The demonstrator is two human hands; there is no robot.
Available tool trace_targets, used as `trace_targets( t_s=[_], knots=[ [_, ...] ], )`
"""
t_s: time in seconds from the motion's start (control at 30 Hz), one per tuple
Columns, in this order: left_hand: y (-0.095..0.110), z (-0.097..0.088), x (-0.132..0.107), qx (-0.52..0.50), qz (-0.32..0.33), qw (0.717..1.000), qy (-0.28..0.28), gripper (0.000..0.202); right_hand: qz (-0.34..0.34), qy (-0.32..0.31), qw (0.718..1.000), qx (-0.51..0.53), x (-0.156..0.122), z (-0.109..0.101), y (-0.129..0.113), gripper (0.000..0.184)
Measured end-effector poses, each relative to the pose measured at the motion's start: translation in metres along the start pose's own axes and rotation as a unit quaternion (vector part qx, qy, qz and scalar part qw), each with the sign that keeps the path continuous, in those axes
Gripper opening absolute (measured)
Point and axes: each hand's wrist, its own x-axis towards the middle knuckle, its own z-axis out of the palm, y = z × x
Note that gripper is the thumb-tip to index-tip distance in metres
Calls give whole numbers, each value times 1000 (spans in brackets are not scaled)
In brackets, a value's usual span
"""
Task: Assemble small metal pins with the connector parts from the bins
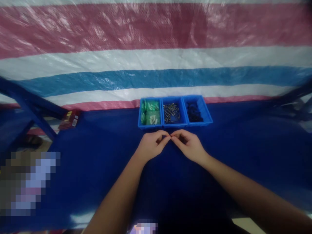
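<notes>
Just before the blue trays (174,125), my left hand (151,145) and right hand (188,146) pinch fingertip to fingertip. The part between is hidden, likely tiny, light and slippery, so grip its ends.

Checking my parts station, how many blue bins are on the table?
3, in a row at the far edge of the table: left bin with green pieces, middle bin with metal pins, right bin with dark pieces. None looks hidden.

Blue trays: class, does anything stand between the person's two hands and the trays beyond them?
Nothing visible does. The left hand and right hand, fingertips together, sit just short of the blue trays, with only bare blue cloth between.
</notes>
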Motion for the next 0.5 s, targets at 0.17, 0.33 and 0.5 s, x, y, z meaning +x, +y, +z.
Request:
trace_targets(
  t_s=[0.17,0.33,0.5],
  knots=[
    [1,-1,1,12,3,1000,-1,17,3,-4,1000,17,-2,-1,0,15],
    [-1,0,-1,4,30,999,25,15,11,13,1000,22,-3,-2,-2,16],
    [0,0,0,11,21,1000,16,10,9,15,1000,20,-2,-2,-3,16]
  ],
)
